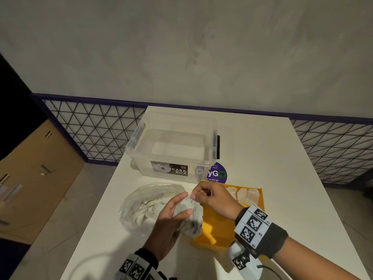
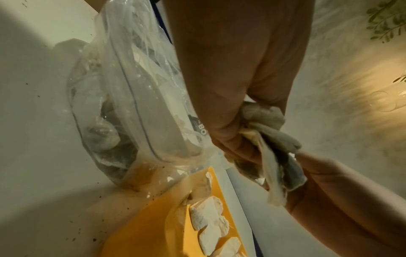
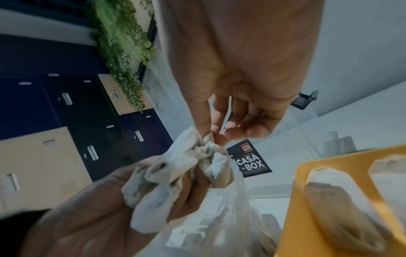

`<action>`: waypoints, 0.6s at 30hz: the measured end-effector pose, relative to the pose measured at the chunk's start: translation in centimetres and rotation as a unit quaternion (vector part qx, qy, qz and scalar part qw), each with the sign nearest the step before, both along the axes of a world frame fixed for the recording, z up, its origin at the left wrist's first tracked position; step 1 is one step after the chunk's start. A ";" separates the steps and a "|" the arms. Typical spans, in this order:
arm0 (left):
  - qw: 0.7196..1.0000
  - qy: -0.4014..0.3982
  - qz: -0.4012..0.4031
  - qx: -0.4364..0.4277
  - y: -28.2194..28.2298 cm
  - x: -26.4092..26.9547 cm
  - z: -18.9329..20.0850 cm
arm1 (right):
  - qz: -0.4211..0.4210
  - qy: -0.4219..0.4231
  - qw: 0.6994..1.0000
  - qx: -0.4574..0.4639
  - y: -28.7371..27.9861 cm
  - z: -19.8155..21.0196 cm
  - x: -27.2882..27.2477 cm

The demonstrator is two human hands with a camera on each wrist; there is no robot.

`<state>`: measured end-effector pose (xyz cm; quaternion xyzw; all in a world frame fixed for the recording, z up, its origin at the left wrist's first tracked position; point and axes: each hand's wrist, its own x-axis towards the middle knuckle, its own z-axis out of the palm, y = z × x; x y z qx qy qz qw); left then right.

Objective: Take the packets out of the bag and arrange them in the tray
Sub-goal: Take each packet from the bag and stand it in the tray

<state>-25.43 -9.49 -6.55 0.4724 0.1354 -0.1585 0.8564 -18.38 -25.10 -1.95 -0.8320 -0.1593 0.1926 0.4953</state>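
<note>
The left hand (image 1: pixel 170 221) grips a bunch of crumpled white packets (image 1: pixel 190 214) above the table's near edge. The right hand (image 1: pixel 212 200) pinches, it seems, one packet at the top. The clear bag (image 1: pixel 141 203) lies left of them, the yellow tray (image 1: pixel 219 229) with packets at its far edge to the right.

Grey plaster wall (image 1: pixel 201 47) above purple-railed mesh fence (image 1: pixel 96 128), lockers (image 3: pixel 44 113) nearby
</note>
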 end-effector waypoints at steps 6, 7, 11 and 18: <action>1.000 -0.004 0.002 0.012 0.6 -0.1 0.1 | -0.053 0.051 0.993 0.090 0.7 0.1 -0.3; 1.000 -0.003 -0.004 0.015 0.6 -0.1 0.2 | -0.058 0.059 0.992 0.100 0.7 0.2 -0.4; 1.000 0.002 -0.005 0.028 0.5 -0.2 0.6 | -0.073 0.103 0.980 0.156 0.6 0.2 -0.5; 0.998 0.025 0.039 0.051 0.4 0.1 0.3 | -0.059 0.104 0.980 0.159 0.3 0.2 -0.3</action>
